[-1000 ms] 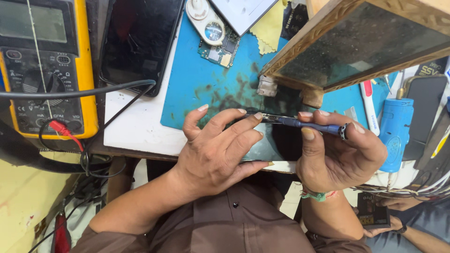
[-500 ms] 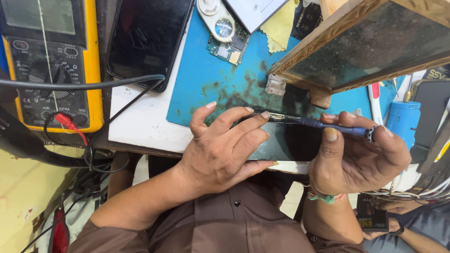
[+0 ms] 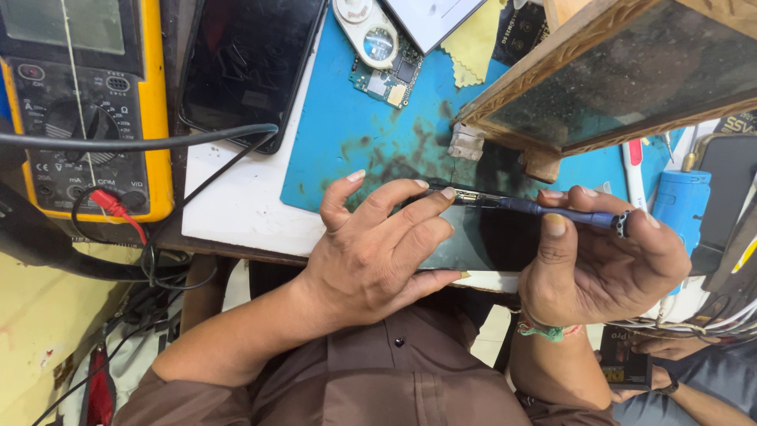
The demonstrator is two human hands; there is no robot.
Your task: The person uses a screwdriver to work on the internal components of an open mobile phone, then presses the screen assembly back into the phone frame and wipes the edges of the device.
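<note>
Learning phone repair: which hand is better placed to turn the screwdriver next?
Right, probably. The right hand already grips the screwdriver by its blue handle; the left hand holds the phone near the tip.

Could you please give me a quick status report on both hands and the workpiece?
Left hand steadies dark phone at bench edge. Right hand holds blue screwdriver, tip at phone's top edge. Wooden-framed glass overhangs close above.

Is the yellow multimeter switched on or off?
Cannot tell: the multimeter's display shows no clear digits, but glare and blur hide it.
</note>
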